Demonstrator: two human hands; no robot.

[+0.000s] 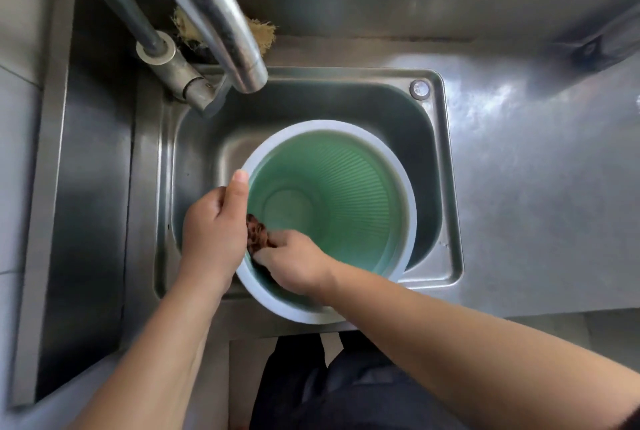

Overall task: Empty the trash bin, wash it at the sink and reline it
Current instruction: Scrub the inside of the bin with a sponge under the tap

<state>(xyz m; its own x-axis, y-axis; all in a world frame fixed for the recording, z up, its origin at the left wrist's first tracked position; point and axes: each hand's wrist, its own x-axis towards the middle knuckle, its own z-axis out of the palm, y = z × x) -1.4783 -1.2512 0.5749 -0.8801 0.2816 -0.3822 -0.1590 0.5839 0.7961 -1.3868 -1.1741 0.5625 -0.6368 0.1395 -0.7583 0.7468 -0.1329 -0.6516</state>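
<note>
The green bin [346, 208] stood in the sink [446, 187], mouth up, its long axis leaning toward the sink's near edge. The left hand [213, 232] gripped the bin's near-left rim, thumb over it. The right hand [294, 261] pressed a dark scrubber [256, 230] against the inside wall, fingers partly hidden. A faucet [214, 14] hung above the far-left corner.

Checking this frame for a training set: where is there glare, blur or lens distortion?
Head view: glare whitens the steel counter at right; the close curved metal faucet is soft; the wide lens bows the sink's edges; the right hand and brown scrubbing rag are slightly motion-blurred.
</note>
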